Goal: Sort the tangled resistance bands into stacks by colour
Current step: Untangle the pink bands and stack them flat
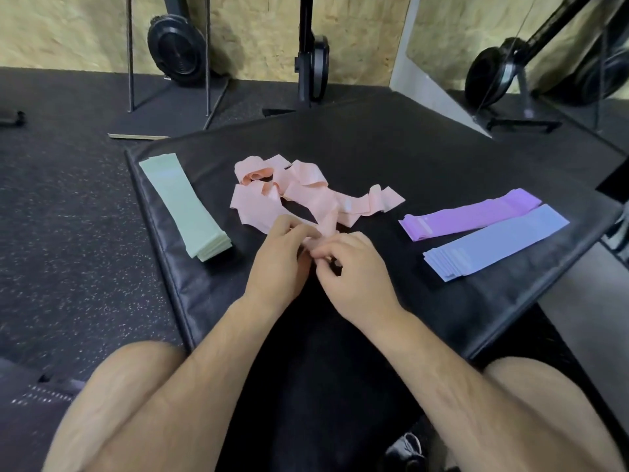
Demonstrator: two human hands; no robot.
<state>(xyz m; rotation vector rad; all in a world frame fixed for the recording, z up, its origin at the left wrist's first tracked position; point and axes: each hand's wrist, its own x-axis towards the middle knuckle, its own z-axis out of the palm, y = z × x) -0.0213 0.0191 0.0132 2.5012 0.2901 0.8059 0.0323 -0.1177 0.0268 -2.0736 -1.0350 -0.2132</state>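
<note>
Three stacks [185, 206]; one pink tangle [296, 195]; two hands [279, 264]

pink bands [299, 195]: thin rubbery film, slight sheen | green stack [185, 206]: smooth, matt | black mat [425, 158]: leather-like, faint gloss | floor [68, 216]: speckled, rough rubber | wall [255, 25]: chipboard

The mat [391, 141] is plain black with a dull sheen. At its left edge, the green stack [185, 207] is a uniform pale mint. At the centre, the pink bands [306, 195] are glossy light salmon, deeper pink inside one far curl. By the right edge, the purple stack [473, 212] is violet and the nearer blue stack [497, 245] pale periwinkle, both plain. The floor [68, 216] is charcoal with fine white speckling. The wall [258, 32] is tan, flecked chipboard.
</note>
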